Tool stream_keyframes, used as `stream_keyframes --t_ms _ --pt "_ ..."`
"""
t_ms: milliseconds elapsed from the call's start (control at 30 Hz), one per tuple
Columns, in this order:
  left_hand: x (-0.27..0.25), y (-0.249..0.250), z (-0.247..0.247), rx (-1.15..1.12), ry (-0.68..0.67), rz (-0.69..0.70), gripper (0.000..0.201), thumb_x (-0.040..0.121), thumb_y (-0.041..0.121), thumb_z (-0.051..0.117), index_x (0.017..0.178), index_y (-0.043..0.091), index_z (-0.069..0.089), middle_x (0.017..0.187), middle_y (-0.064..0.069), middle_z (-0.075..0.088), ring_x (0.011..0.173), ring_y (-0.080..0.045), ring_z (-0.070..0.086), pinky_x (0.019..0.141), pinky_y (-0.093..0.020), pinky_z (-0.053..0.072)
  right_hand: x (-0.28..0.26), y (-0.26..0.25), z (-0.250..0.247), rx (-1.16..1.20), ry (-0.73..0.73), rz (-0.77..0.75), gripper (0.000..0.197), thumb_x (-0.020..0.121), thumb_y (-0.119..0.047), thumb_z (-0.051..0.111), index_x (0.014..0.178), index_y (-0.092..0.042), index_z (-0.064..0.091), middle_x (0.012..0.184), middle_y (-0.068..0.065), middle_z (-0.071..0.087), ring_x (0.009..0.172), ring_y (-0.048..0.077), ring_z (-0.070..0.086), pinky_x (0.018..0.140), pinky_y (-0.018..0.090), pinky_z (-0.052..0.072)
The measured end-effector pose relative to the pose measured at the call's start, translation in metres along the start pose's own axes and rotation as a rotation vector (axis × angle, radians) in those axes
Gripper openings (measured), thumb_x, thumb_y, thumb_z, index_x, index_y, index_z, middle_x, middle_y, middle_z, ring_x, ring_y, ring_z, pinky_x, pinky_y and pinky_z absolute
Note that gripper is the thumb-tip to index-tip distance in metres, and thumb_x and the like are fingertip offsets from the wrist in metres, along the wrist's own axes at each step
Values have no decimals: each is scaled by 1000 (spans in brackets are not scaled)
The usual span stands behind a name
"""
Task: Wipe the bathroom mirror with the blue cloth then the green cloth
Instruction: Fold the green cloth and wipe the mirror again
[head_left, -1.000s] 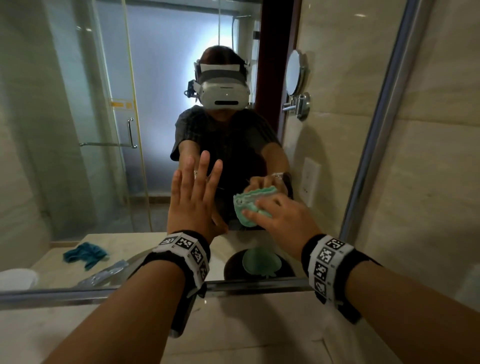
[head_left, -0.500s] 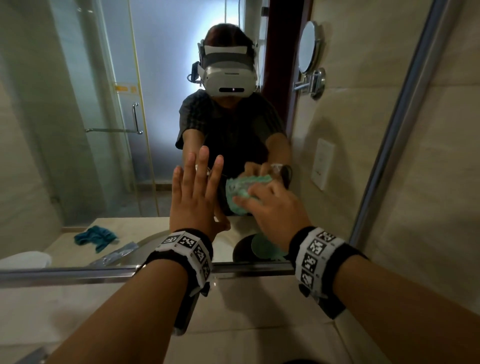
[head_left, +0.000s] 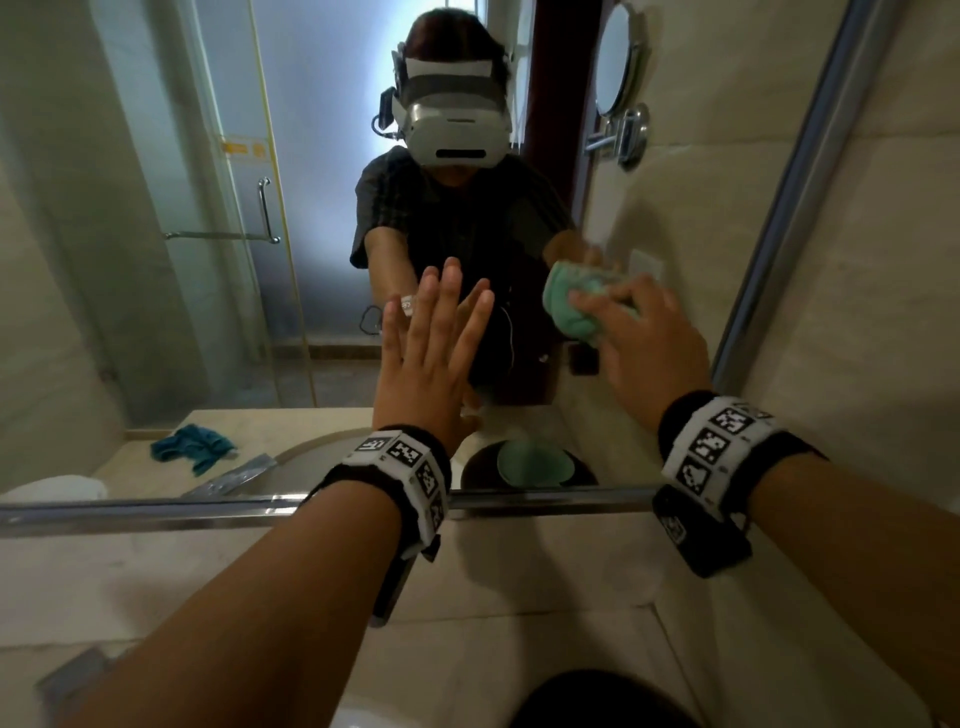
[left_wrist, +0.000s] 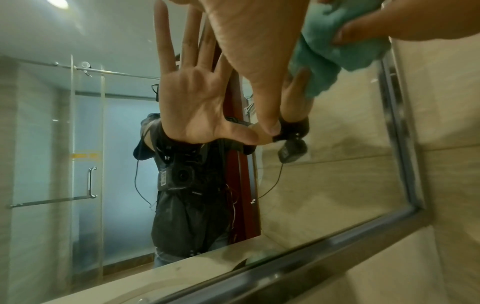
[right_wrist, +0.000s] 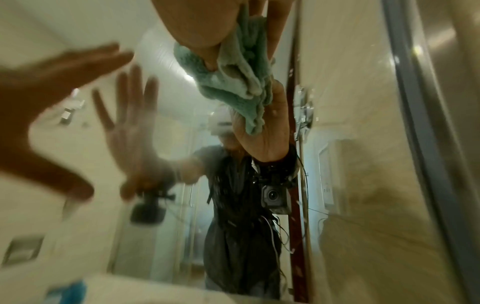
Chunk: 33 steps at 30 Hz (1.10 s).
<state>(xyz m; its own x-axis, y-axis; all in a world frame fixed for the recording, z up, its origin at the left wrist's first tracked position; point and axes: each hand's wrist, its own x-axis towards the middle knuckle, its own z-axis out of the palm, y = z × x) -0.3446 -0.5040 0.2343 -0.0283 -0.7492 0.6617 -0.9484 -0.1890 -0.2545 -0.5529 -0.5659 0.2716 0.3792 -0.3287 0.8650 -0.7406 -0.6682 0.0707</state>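
My left hand (head_left: 426, 353) lies flat on the mirror (head_left: 156, 260), fingers straight and slightly spread; the left wrist view shows its palm (left_wrist: 246, 41) against the glass. To its right, my right hand (head_left: 644, 343) grips a bunched green cloth (head_left: 566, 306) and holds it against the glass near the mirror's right frame (head_left: 769, 234). The green cloth (right_wrist: 233, 82) hangs crumpled under my fingers in the right wrist view, and appears again in the left wrist view (left_wrist: 332, 51). The blue cloth (head_left: 192, 447) shows only as a reflection, lying on the counter at the lower left.
A chrome frame (head_left: 156, 512) edges the mirror's bottom, above a beige counter (head_left: 519, 597). Beige tiled wall (head_left: 857, 312) stands to the right. Reflected are a glass shower door (head_left: 234, 234), a round wall mirror (head_left: 615, 62) and a dark dish holding something green (head_left: 530, 465).
My right hand has slid the green cloth to the right across the glass, away from my left hand. The left hand stays flat on the mirror. The head view has moved closer.
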Motion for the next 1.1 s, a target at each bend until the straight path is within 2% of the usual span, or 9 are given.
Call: stream_keyframes --t_ms 167,233,300,500,600,733,867,967,1100 --pt "2 25 14 -92 -46 -8 133 67 60 72 142 20 -31 147 -12 -38 136 -29 -33 113 -51 -13 -2 -3 6 5 33 109 39 83 -23 46 118 -21 63 108 16 56 94 39 53 69 39 50" --pt "3 29 20 -82 -38 -38 138 62 60 74 143 18 -29 150 -13 -33 138 -31 -29 113 -53 -10 -27 2 24 -13 52 3 37 75 -8 68 111 -18 68 105 12 57 86 40 58 68 40 53" --pt "4 31 25 -88 -14 -65 141 56 59 77 146 16 -22 153 -15 -25 141 -32 -22 114 -55 -4 -59 10 40 -52 -12 -103 54 59 3 82 107 -17 70 106 9 54 83 38 59 68 39 55" --pt "7 36 22 -108 -67 -70 140 58 71 67 142 17 -31 144 -13 -43 134 -30 -38 111 -55 -15 -98 21 43 -96 -277 -227 59 48 -5 87 102 -20 70 99 10 65 86 31 59 53 36 54" --pt "6 39 17 -129 -89 -76 139 60 72 64 140 17 -35 141 -13 -47 132 -31 -40 111 -55 -17 -86 26 30 -83 -321 -185 59 52 -9 86 106 -23 68 105 7 64 91 30 59 55 37 55" --pt "5 40 17 -135 -80 -74 142 56 70 70 143 17 -30 144 -14 -42 137 -32 -32 112 -57 -12 -52 39 3 -22 -225 -20 40 80 -14 63 117 -28 59 117 9 58 102 32 54 76 41 52" --pt "4 40 20 -117 -77 -81 144 55 68 72 143 18 -31 146 -14 -40 137 -33 -32 113 -57 -10 -8 54 -21 -10 -46 292 48 86 -1 50 129 -23 54 132 14 47 119 35 41 98 45 38" --pt "4 39 23 -116 -57 -62 146 51 70 73 144 19 -28 147 -13 -38 138 -32 -30 112 -57 -12 4 55 -19 -49 154 375 48 85 0 51 127 -23 55 130 13 48 116 39 42 96 49 41" --pt "3 34 32 -100 -25 -40 150 41 72 76 149 18 -14 151 -12 -30 140 -32 -24 112 -55 -13 -33 57 5 -82 152 266 48 82 2 54 122 -23 59 122 14 52 107 39 45 86 46 47"
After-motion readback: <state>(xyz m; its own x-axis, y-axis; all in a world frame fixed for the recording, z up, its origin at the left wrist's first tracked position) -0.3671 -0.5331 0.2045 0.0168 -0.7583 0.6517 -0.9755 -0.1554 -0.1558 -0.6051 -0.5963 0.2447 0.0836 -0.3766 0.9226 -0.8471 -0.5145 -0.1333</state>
